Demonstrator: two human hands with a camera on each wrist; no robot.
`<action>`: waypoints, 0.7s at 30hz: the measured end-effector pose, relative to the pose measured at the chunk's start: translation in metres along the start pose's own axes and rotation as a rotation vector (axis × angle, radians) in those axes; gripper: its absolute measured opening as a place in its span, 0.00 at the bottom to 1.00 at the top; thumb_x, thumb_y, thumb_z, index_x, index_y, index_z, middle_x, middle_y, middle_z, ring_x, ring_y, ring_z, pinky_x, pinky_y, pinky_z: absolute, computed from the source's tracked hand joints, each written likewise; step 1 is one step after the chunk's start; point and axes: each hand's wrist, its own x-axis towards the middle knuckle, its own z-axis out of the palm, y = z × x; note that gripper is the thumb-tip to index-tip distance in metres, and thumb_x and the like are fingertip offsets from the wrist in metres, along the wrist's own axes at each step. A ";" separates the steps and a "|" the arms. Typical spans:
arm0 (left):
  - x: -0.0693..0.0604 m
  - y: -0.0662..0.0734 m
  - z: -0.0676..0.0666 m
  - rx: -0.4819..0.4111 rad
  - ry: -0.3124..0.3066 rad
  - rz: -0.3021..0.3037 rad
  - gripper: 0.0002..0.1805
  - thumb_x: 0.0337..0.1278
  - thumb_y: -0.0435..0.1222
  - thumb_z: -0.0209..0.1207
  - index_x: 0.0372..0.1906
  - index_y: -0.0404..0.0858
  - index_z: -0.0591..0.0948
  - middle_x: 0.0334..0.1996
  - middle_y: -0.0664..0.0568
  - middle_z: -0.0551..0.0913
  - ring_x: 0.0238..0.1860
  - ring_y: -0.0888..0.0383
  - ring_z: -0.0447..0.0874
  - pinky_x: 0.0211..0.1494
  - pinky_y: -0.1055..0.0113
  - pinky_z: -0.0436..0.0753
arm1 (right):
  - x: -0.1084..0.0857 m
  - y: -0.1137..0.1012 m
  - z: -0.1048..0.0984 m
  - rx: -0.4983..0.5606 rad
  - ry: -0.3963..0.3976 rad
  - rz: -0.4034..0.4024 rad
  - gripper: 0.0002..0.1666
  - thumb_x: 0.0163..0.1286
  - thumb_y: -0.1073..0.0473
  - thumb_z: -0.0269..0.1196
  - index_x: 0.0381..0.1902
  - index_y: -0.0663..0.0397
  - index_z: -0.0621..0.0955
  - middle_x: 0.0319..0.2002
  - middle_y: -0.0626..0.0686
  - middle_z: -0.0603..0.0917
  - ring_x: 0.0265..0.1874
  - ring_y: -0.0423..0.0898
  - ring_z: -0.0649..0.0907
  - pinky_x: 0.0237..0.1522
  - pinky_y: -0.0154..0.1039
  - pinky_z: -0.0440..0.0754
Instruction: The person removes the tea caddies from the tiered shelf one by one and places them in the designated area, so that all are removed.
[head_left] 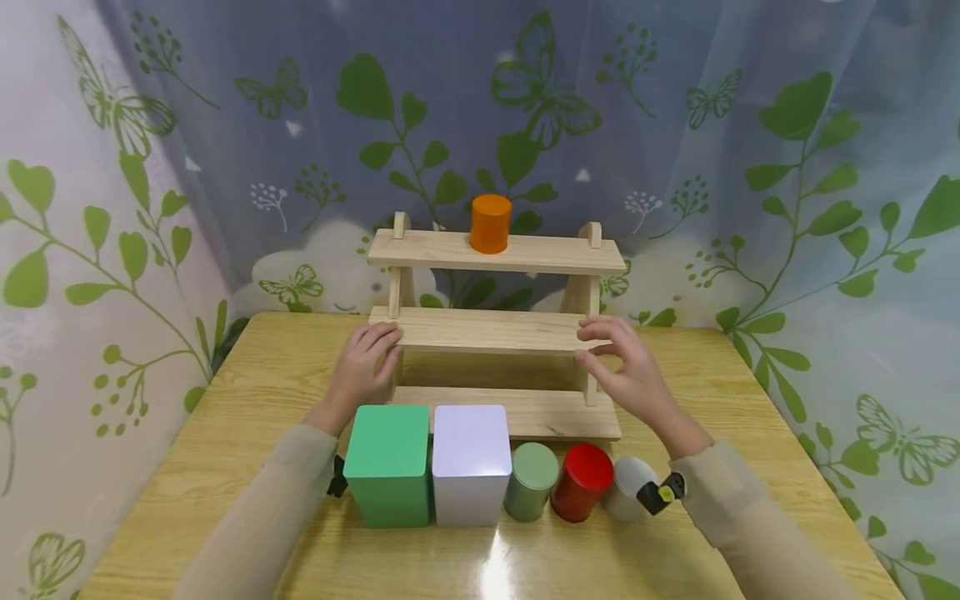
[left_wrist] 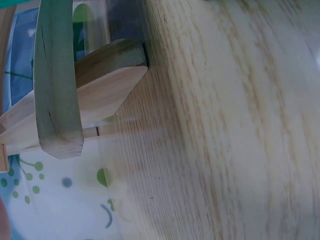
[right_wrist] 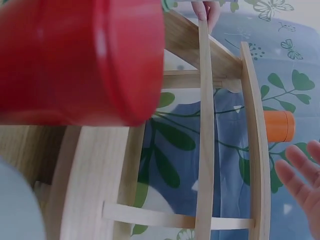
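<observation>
A three-tier wooden display shelf [head_left: 491,331] stands on the table. At the left end of its middle tier, my left hand [head_left: 366,367] pinches the board, fingers above and thumb below; the right wrist view shows this hand [right_wrist: 207,14] at the far end. Beside the same board's right end is my right hand [head_left: 626,367], fingers spread and loosely bent, nothing between them. In the right wrist view its fingers [right_wrist: 300,172] appear apart from the wood. An orange cylinder [head_left: 491,225] stands on the top tier, near the middle.
In front of the shelf stand, left to right, a green box [head_left: 388,450], a pale lavender box [head_left: 471,450], a light green cylinder [head_left: 532,479], a red cylinder [head_left: 582,479] and a white cylinder [head_left: 626,492]. A leaf-patterned curtain [head_left: 465,108] hangs behind the wooden table [head_left: 247,400].
</observation>
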 end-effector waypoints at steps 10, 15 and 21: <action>0.003 0.002 -0.002 0.009 -0.017 0.000 0.16 0.46 0.28 0.62 0.44 0.27 0.82 0.44 0.37 0.81 0.45 0.42 0.78 0.52 0.48 0.73 | 0.022 0.007 0.003 0.042 -0.023 0.018 0.15 0.52 0.82 0.62 0.40 0.74 0.75 0.45 0.68 0.75 0.42 0.59 0.76 0.38 0.42 0.82; 0.003 0.002 -0.002 -0.008 -0.009 -0.005 0.15 0.46 0.28 0.62 0.43 0.27 0.82 0.43 0.37 0.81 0.44 0.41 0.78 0.51 0.48 0.74 | 0.036 0.007 0.001 0.021 -0.027 0.067 0.15 0.56 0.79 0.61 0.43 0.72 0.75 0.45 0.67 0.75 0.42 0.58 0.76 0.40 0.39 0.81; 0.003 0.003 -0.003 0.001 -0.024 -0.024 0.15 0.47 0.30 0.62 0.43 0.28 0.82 0.44 0.38 0.81 0.46 0.43 0.78 0.53 0.50 0.74 | 0.053 0.007 0.004 0.025 -0.080 0.148 0.16 0.62 0.74 0.59 0.48 0.71 0.74 0.46 0.66 0.75 0.44 0.59 0.77 0.42 0.49 0.79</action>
